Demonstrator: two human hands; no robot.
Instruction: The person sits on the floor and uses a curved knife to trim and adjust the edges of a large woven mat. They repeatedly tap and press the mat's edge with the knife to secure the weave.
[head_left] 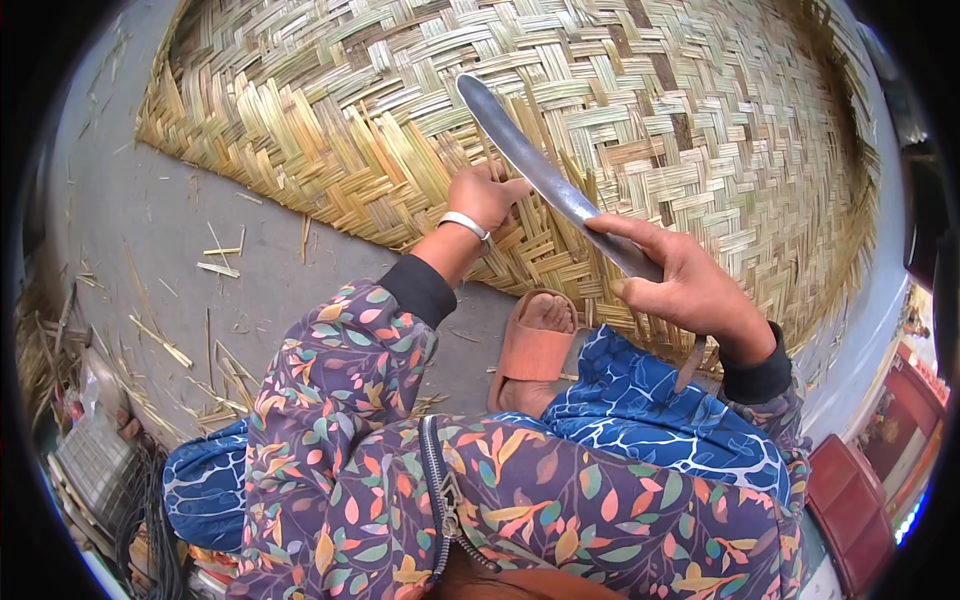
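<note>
A large mat [640, 120] woven from flat yellow-green strips lies before me, its thick braided edge running from the upper left toward my foot. My left hand [482, 200], with a pale bracelet at the wrist, is closed at this edge on a woven strip [532, 118]. My right hand [690, 280] grips a long, curved, grey metal blade [520, 150], thumb below and fingers along its upper side. The blade slants up and left over the mat, its rounded tip beyond my left hand. A narrow brown end [690, 368] shows below my right palm.
My sandalled foot [535, 350] stands at the mat's near edge. Loose strip offcuts [218, 268] are scattered over the grey floor [270, 225]. At the lower left are a grey crate-like thing [95, 455] and dark coiled cord [145, 520]. A dark red padded object [850, 510] is at the right.
</note>
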